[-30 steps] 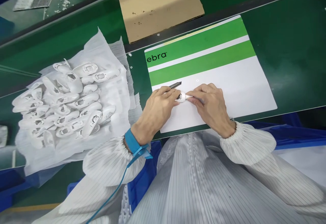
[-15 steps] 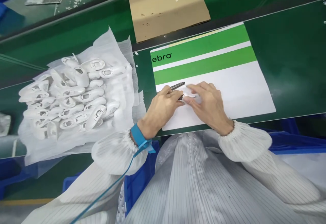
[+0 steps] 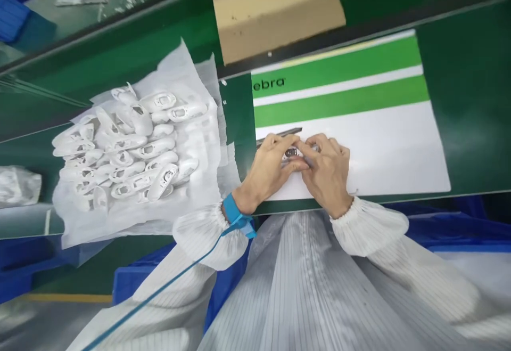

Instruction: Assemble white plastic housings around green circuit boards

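My left hand (image 3: 271, 167) and my right hand (image 3: 325, 172) meet over the white part of a green-and-white striped sheet (image 3: 379, 143). Between their fingertips sits a small white plastic part (image 3: 292, 154) with a dark opening, gripped by both hands. My left hand also pins a dark pointed tool (image 3: 289, 132) under its fingers; its tip sticks out towards the upper right. A blue wrist strap (image 3: 233, 211) with a cord is on my left wrist.
A heap of several white plastic shells (image 3: 131, 148) lies on white foam wrap at the left. A brown cardboard sheet (image 3: 275, 7) lies beyond the striped sheet. Blue bins (image 3: 223, 282) stand below the green bench edge. A crumpled bag (image 3: 18, 186) is at far left.
My hands have drawn closer together around the white part, with the fingers of both now curled over it. The view has shifted, so everything sits further right.
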Demonstrator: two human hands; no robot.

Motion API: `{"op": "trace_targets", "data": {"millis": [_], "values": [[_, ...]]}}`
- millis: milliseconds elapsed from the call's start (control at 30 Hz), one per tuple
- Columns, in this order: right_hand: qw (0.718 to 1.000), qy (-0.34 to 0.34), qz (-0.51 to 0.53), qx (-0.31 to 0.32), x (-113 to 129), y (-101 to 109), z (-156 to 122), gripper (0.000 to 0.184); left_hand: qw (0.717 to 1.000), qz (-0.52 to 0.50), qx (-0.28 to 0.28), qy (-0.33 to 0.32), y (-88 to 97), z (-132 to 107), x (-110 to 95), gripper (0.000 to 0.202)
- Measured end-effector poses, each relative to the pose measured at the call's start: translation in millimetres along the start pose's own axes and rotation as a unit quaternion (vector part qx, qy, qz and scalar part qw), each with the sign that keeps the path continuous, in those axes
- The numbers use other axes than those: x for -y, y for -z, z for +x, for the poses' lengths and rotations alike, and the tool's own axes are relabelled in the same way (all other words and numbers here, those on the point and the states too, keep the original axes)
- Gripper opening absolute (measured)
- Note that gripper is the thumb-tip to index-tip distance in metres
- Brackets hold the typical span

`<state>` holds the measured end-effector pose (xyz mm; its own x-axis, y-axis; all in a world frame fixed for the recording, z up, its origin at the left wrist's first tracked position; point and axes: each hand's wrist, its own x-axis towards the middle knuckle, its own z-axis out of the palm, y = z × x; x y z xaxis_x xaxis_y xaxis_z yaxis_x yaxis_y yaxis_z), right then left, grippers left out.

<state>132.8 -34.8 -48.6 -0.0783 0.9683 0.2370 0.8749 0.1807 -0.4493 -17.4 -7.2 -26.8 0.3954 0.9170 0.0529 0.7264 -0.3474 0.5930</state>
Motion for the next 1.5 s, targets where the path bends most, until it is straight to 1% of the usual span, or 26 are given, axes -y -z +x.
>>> {"op": "trace_targets", "data": {"millis": [67, 167, 200, 233, 300, 367, 400, 433, 500, 533, 600, 633, 667, 700, 733, 800, 867, 967, 1067, 1133, 1200, 1267, 1367, 1433, 1500], "values": [[1.0, 0.004, 0.018, 0.014, -3.9, 4.2, 2.9, 0.027, 1.0, -0.001, 0.019, -0.023, 1.7, -2.9, 3.1, 0.054], [0.995, 0.011, 0.082, 0.055, -12.9, 17.7, 7.8, 0.027, 0.998, 0.037, 0.021, -0.044, 9.3, -10.3, 4.7, 0.051], [0.991, 0.013, 0.112, 0.076, -15.6, 23.2, 9.2, 0.026, 0.998, 0.046, 0.028, -0.038, 13.5, -12.5, 3.9, 0.049], [0.985, 0.012, 0.143, 0.095, -17.8, 28.7, 10.5, 0.026, 0.998, 0.044, 0.048, -0.024, 18.5, -14.0, 2.7, 0.046], [0.971, 0.001, 0.203, 0.124, -20.2, 37.8, 12.7, 0.025, 0.994, 0.012, 0.107, 0.018, 29.9, -14.3, -0.6, 0.04], [0.961, -0.023, 0.242, 0.131, -20.5, 42.7, 13.8, 0.024, 0.985, -0.034, 0.162, 0.056, 39.8, -11.9, -3.4, 0.036], [0.958, -0.031, 0.252, 0.13, -20.2, 43.4, 13.7, 0.024, 0.981, -0.053, 0.176, 0.067, 42.7, -10.6, -4.3, 0.035], [0.958, -0.034, 0.255, 0.13, -19.6, 43.2, 13.1, 0.024, 0.979, -0.065, 0.178, 0.071, 43.7, -9.8, -4.8, 0.034], [0.964, -0.017, 0.235, 0.125, -17.9, 40.8, 10.6, 0.024, 0.985, -0.057, 0.155, 0.059, 39.0, -10.6, -4.6, 0.033], [0.971, 0.001, 0.206, 0.121, -16.7, 39.2, 9.0, 0.024, 0.991, -0.036, 0.125, 0.042, 33.5, -12.4, -4.0, 0.031], [0.988, 0.048, 0.105, 0.105, -13.8, 36.0, 5.9, 0.024, 0.999, 0.016, 0.038, -0.005, 18.5, -18.7, -2.0, 0.025], [0.992, 0.076, 0.044, 0.096, -12.0, 34.7, 5.1, 0.025, 0.999, 0.037, -0.005, -0.027, 10.4, -22.4, -0.8, 0.022], [0.99, 0.105, -0.012, 0.088, -10.0, 33.9, 5.0, 0.026, 0.997, 0.052, -0.039, -0.044, 2.9, -26.2, 0.4, 0.021], [0.986, 0.134, -0.057, 0.085, -8.0, 33.4, 5.6, 0.025, 0.995, 0.062, -0.059, -0.052, -3.6, -29.5, 1.3, 0.021], [0.979, 0.162, -0.089, 0.088, -6.0, 33.2, 6.9, 0.024, 0.994, 0.072, -0.064, -0.053, -8.4, -32.2, 2.0, 0.022], [0.964, 0.21, -0.126, 0.104, -2.2, 33.1, 10.6, 0.02, 0.993, 0.1, -0.053, -0.045, -12.9, -34.6, 1.8, 0.024], [0.954, 0.233, -0.146, 0.117, 1.3, 32.6, 14.5, 0.017, 0.989, 0.138, -0.035, -0.044, -11.2, -32.4, 0.1, 0.024], [0.955, 0.223, -0.154, 0.121, 4.5, 30.9, 18.3, 0.016, 0.977, 0.203, 0.003, -0.068, -3.2, -23.2, -0.8, 0.021], [0.964, 0.191, -0.121, 0.142, 2.1, 30.0, 19.7, 0.016, 0.966, 0.221, 0.058, -0.123, 3.2, -17.7, 2.9, 0.014], [0.968, 0.183, -0.081, 0.153, -2.2, 29.9, 19.7, 0.015, 0.966, 0.213, 0.061, -0.131, 5.3, -19.5, 6.8, 0.019], [0.97, 0.184, -0.06, 0.145, -6.3, 29.5, 18.7, 0.018, 0.976, 0.188, 0.039, -0.104, 7.4, -21.9, 9.7, 0.028], [0.972, 0.185, -0.062, 0.135, -8.4, 28.7, 16.4, 0.018, 0.988, 0.124, 0.034, -0.081, 10.7, -19.3, 10.3, 0.032], [0.972, 0.181, -0.068, 0.132, -8.2, 27.4, 12.3, 0.02, 0.997, 0.036, 0.029, -0.059, 14.1, -1.3, 8.0, 0.034], [0.973, 0.177, -0.071, 0.131, -6.8, 27.5, 10.9, 0.02, 0.998, 0.03, 0.015, -0.06, 12.5, 14.1, 7.5, 0.034], [0.974, 0.173, -0.063, 0.135, -3.9, 28.6, 11.3, 0.021, 0.996, 0.031, 0.023, -0.084, 9.1, 25.2, 9.1, 0.033]]}}
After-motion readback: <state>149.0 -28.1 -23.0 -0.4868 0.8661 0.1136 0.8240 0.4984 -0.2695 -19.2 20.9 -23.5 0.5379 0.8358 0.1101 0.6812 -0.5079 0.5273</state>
